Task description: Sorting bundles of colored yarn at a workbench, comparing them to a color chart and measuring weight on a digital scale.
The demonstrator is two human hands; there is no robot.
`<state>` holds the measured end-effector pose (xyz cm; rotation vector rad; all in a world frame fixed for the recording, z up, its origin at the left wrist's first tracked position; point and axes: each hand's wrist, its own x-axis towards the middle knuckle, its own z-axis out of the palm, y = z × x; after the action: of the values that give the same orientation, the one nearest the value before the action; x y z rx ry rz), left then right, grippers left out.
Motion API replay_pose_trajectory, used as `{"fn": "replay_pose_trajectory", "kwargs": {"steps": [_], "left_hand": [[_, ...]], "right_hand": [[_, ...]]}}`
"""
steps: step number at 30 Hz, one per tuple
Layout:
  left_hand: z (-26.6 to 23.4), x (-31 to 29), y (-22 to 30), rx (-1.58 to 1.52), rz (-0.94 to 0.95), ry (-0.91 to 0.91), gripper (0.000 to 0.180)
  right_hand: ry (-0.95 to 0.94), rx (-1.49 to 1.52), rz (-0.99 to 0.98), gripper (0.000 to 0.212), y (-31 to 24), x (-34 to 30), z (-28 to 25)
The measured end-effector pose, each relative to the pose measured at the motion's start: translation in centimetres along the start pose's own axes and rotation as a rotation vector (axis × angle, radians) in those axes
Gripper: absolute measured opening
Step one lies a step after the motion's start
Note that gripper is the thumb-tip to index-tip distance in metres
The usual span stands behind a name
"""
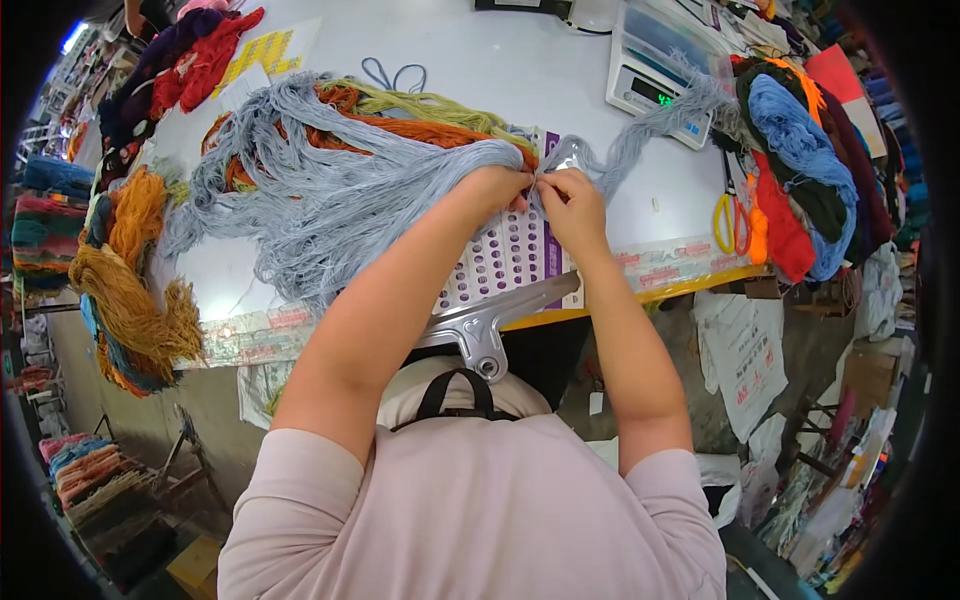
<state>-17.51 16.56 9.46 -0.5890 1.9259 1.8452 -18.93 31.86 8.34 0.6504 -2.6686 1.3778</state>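
Note:
A big loose bundle of grey-blue yarn (330, 180) spreads over the left part of the table. Its gathered end reaches my left hand (497, 188), whose fingers are closed on the yarn. Right beside it, my right hand (575, 205) pinches at the same spot, thumb and forefinger together on thin strands. Under both hands lies a white card with rows of round holes (490, 262) and a purple edge. A large silver metal clip (480, 328) sits at the card's near end. Beyond my right hand, a grey-blue strand (635, 135) trails toward the scale.
A white digital scale (640, 90) stands at the back right with yarn over its corner. Scissors with yellow and orange handles (730, 222) lie near coloured yarn skeins (800, 130). Orange and olive yarn (420, 125) lies behind the bundle. Brown skeins (130, 270) hang over the left edge.

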Motion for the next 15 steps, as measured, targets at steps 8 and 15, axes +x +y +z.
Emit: {"fn": "replay_pose_trajectory", "kwargs": {"steps": [8,15], "left_hand": [[0.0,1.0,-0.5,0.071,-0.057,0.054,0.022],[-9.1,0.4,-0.6,0.445,0.299,0.403,0.022]], "right_hand": [[-0.081,0.205,0.097,0.023,0.3,0.2,-0.3],[-0.160,-0.199,-0.046,0.035,-2.1,0.5,-0.6]]}}
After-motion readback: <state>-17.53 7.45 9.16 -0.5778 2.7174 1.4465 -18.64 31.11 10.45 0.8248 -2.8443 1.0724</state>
